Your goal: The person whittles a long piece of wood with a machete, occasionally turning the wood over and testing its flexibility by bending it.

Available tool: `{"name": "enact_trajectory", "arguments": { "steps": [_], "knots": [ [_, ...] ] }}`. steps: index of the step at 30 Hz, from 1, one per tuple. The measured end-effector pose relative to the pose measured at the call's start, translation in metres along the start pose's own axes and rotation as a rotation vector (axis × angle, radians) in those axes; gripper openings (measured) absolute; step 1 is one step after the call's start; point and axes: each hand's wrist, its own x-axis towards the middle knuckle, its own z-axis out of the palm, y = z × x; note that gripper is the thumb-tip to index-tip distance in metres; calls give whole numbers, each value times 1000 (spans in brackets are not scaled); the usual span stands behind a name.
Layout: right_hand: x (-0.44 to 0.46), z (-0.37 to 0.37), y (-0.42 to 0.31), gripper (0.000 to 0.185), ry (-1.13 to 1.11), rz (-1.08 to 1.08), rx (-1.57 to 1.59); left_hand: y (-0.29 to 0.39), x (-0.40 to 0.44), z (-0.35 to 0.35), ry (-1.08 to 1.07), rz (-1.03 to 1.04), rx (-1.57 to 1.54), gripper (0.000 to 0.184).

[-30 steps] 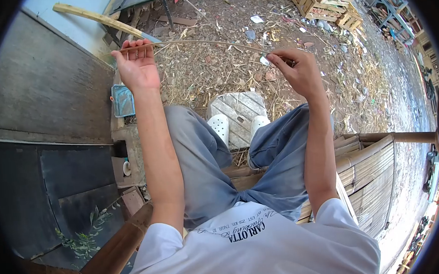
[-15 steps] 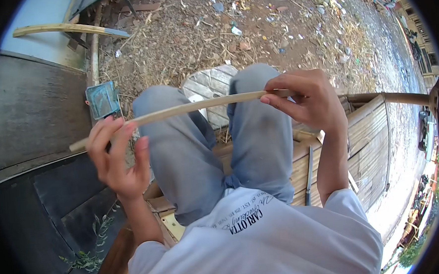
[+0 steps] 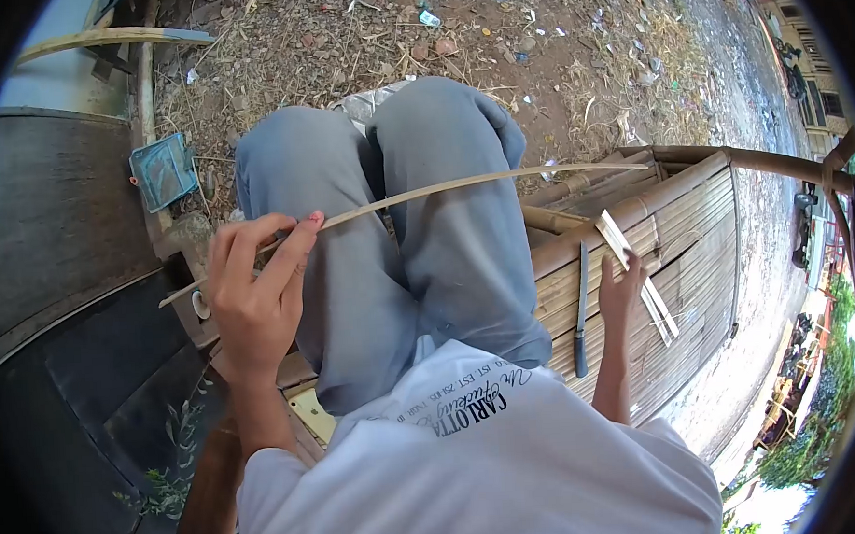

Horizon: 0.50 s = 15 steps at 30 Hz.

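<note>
1. the left hand holds a long thin strip, pinched between thumb and fingers; the grip is narrow, closed down to the strip's own thickness.
2. the strip passes behind the fingers, so a part of it is hidden there. a short end sticks out to the left of the hand, slanting nearer; a much longer part runs off to the right and farther away.
3. the grip therefore sits well to the left of the strip's middle, and the right end is free of both hands.
4. the long part bows gently as it crosses over the grey trousers; whether it touches the cloth cannot be told. its right tip is seen over the far part of the bamboo bench.
5. the right hand is well apart from the strip, down over the bench on the right. its thumb and fingers stand apart with a gap between them. the fingertips are at the pale slats; whether they touch cannot be told.
6. the slats lie slantwise on the bench.
7. a knife lies just left of the right hand, dark handle nearer.
8. a blue tray is far left, beyond the left hand.
</note>
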Motion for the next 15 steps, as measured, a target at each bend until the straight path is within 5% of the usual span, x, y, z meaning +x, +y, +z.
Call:
{"name": "enact_trajectory", "arguments": {
  "steps": [2,12,14,15],
  "knots": [
    [-51,23,52,62,-117,166,-295,3,0,1,-7,-16,-14,25],
    [-97,51,103,21,14,-99,-44,15,6,11,-92,-151,-190,21],
    [-92,32,71,21,-80,294,490,16,5,9,-96,-132,-184,22],
    [-86,27,61,24,-36,262,722,17,5,9,-107,-112,-173,23]
  ]
}}
